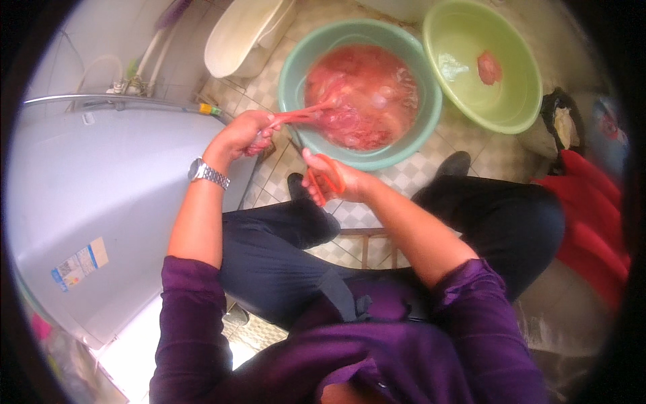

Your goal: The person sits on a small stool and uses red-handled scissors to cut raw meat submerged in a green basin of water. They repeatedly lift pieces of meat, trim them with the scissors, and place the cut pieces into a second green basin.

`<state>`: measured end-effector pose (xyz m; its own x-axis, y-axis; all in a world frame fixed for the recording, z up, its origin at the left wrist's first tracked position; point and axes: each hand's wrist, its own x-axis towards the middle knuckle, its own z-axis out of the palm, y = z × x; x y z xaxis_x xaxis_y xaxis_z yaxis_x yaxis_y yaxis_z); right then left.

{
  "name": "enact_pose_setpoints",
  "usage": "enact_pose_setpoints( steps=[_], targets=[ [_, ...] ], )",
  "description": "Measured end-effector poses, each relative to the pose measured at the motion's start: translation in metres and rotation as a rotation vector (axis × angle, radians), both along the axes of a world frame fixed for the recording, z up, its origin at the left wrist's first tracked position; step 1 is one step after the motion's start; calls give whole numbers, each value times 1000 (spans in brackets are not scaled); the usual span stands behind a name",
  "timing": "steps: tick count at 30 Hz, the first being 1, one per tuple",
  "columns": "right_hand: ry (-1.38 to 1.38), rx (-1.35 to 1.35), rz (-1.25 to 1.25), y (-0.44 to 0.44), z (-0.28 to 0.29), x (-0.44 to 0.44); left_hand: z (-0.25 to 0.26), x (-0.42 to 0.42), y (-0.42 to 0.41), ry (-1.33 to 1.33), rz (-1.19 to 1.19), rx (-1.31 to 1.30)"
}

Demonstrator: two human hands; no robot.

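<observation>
A green plastic basin (361,161) on the floor holds reddish water with pieces of raw meat or offal (348,121) in it. My left hand (247,134), below a wristwatch, grips stretched strands of the raw meat or offal at the basin's left side. Those strands run from my fist into the water. In my right hand (333,179) is a pair of scissors with orange handles (335,177), just below the basin's rim. The blades point up toward the strands near my left hand; whether they touch is unclear. A lime-green basin (504,108) with one small pink piece (489,67) stands at the right.
A white appliance (116,166) with a hose on top stands close on my left. Beyond it is a whitish plastic tub (237,40). At the right are a black bag (555,116) and red cloth (590,217). Checkered floor tiles (358,214) show between my feet.
</observation>
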<state>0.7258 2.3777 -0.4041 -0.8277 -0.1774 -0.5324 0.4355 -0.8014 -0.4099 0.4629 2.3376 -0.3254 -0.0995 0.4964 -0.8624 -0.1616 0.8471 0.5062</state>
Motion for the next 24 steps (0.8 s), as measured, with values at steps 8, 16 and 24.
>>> enact_pose_setpoints(
  steps=[8,16,24],
  targets=[
    [112,-24,-89,-11,-9,-41,15,8,-16,8,-6,110],
    [48,-12,-45,-9,-14,-10,14,-1,-11,50,67,108],
    [248,-30,-266,19,13,-41,33,30,-5,143,-73,97]
  ],
)
